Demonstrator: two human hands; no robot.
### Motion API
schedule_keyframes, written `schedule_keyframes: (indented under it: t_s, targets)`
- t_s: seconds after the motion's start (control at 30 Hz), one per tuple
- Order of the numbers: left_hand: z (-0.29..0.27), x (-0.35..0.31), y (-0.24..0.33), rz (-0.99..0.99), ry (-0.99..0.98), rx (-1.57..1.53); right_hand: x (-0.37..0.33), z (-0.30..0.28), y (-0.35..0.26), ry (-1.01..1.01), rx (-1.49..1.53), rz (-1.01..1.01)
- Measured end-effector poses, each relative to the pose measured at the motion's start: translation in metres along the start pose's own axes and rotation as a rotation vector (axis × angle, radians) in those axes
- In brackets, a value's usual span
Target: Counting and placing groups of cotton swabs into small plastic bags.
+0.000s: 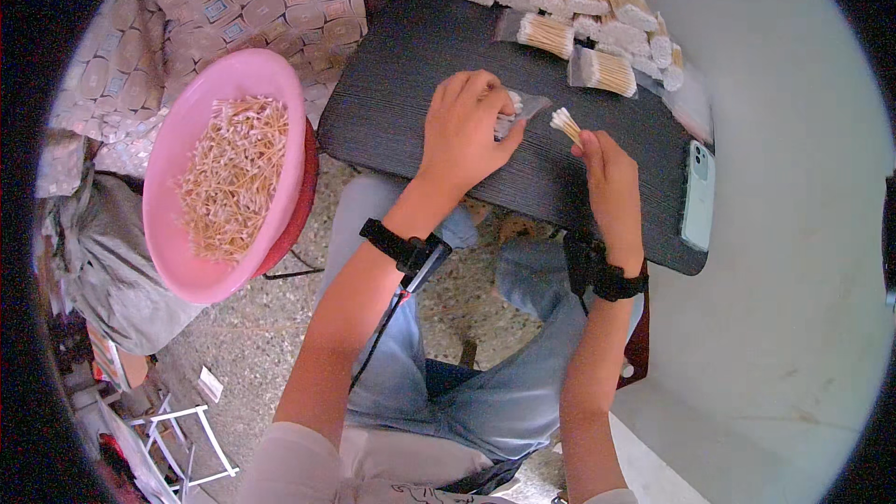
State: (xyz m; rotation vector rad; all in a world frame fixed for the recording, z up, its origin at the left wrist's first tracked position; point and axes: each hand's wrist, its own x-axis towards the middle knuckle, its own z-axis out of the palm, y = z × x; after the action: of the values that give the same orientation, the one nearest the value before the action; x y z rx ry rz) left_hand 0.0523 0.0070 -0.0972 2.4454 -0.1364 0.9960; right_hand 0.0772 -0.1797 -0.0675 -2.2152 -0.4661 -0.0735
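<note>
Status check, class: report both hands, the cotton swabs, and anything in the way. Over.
Left hand pressing a clear plastic bag on the dark table. Right hand pinching a bundle of cotton swabs. Between hands, nothing in the way.

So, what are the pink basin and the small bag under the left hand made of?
The pink basin looks like moulded plastic: smooth, evenly coloured, slightly glossy rim. The small bag under the left hand seems thin clear plastic film: see-through and shiny.
</note>
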Motion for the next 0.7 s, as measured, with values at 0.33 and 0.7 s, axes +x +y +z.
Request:
schedule_keyframes:
  t_s: [0.33,0.7]
  targets:
    - [0.011,-0.006,-0.007,-0.08,-0.064,-0.389,0.012,0.019,-0.014,-0.129,0.128,0.003]
    - [0.003,-0.004,-0.008,-0.256,-0.128,-0.551,0.013,0.025,-0.01,-0.166,0.041,-0.019]
